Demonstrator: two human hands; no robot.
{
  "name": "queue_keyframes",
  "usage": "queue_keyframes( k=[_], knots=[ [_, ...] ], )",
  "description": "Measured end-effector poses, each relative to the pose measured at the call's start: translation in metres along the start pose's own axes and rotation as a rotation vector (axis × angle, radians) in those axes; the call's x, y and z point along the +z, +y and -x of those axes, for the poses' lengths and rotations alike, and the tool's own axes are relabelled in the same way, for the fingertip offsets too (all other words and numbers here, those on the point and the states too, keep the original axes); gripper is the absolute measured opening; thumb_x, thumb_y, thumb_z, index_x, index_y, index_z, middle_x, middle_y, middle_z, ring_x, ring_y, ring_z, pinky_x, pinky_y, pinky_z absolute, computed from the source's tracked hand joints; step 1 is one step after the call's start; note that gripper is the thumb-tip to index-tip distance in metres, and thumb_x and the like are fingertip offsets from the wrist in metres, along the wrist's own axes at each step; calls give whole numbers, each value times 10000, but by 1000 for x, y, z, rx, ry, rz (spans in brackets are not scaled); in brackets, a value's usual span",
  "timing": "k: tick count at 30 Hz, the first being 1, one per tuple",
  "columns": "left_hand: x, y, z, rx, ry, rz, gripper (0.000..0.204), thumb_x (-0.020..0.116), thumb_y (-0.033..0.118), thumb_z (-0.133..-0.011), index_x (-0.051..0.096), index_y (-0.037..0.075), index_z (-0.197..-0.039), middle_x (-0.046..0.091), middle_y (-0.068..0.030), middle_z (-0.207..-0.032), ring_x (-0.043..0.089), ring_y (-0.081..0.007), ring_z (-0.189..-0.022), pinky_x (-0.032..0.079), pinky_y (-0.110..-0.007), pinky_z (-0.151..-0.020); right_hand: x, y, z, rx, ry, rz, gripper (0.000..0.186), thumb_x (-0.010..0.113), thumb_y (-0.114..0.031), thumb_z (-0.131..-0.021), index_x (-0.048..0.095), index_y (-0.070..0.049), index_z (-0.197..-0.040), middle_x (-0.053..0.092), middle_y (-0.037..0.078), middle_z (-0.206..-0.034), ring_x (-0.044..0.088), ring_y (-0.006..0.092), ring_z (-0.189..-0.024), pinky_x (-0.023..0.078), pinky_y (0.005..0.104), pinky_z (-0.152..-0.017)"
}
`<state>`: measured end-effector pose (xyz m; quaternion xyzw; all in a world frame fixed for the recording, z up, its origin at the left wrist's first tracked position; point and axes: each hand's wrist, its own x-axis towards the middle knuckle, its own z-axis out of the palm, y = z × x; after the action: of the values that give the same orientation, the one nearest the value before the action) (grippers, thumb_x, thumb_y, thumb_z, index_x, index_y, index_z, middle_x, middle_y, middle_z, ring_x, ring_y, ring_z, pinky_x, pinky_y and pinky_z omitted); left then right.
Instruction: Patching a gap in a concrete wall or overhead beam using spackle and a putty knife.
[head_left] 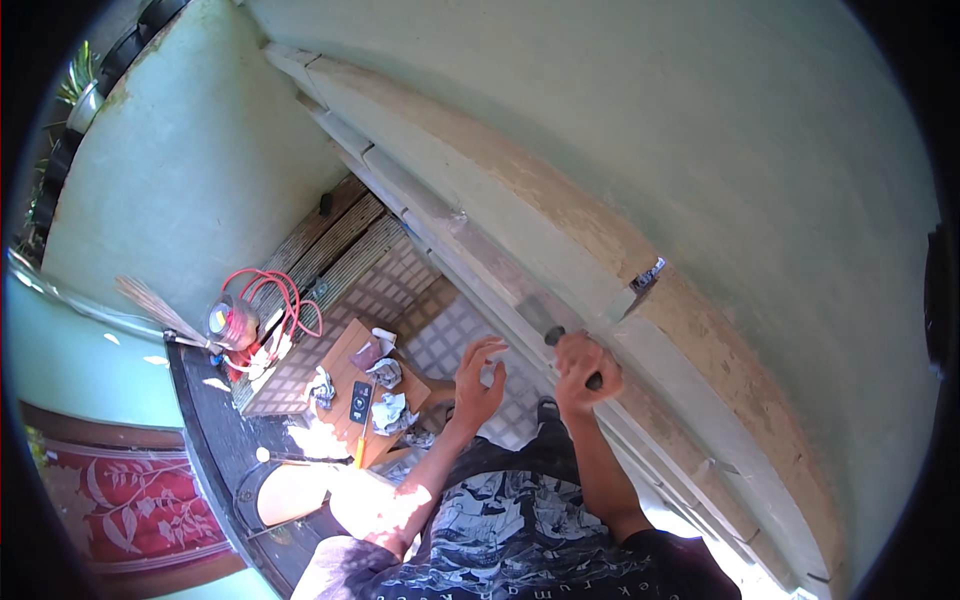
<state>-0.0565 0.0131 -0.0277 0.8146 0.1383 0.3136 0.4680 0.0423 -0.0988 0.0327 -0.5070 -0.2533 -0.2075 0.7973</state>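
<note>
My right hand [588,370] is closed round the dark handle of a putty knife [538,312]. Its flat, greyish blade points up and left, over the lower part of a long pale ledge [480,262] along the wall. Whether the blade touches the surface I cannot tell. To the left of it, my left hand [480,382] hovers over the tiled floor with fingers curved and apart, holding nothing.
A crumpled shiny scrap [648,275] sits on the upper ledge [560,205]. Lower left, a small wooden table [345,350] bears crumpled papers [392,412], a phone [361,402] and an orange-handled tool [361,450]. Beyond are a red hose [292,290] and a stick broom [160,308].
</note>
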Motion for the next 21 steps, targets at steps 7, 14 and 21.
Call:
queue_keyframes(
  k=[7,14,21],
  knots=[
    [13,12,-14,-10,78,-42,348,614,-50,-768,604,60,-1098,593,-124,-1148,585,-283,-1033,492,-338,-785,-12,15,-16,117,56,-215,396,419,-39,-941,340,-41,-553,405,71,-457,402,180,-385,387,338,-426],
    [24,16,-29,196,117,-252,362,677,9,-786,609,72,-1136,595,-98,-1172,572,-291,-1067,455,-370,-910,-17,-4,-13,164,78,-150,391,417,-19,-931,329,-38,-550,402,74,-468,389,177,-386,393,341,-431],
    [27,6,-57,412,43,-305,340,682,-33,-723,661,56,-1051,642,-83,-1082,603,-272,-1038,498,-368,-862,-8,8,-9,114,108,-67,417,422,-43,-946,314,-45,-544,394,77,-458,386,179,-388,408,347,-446]
  ],
)
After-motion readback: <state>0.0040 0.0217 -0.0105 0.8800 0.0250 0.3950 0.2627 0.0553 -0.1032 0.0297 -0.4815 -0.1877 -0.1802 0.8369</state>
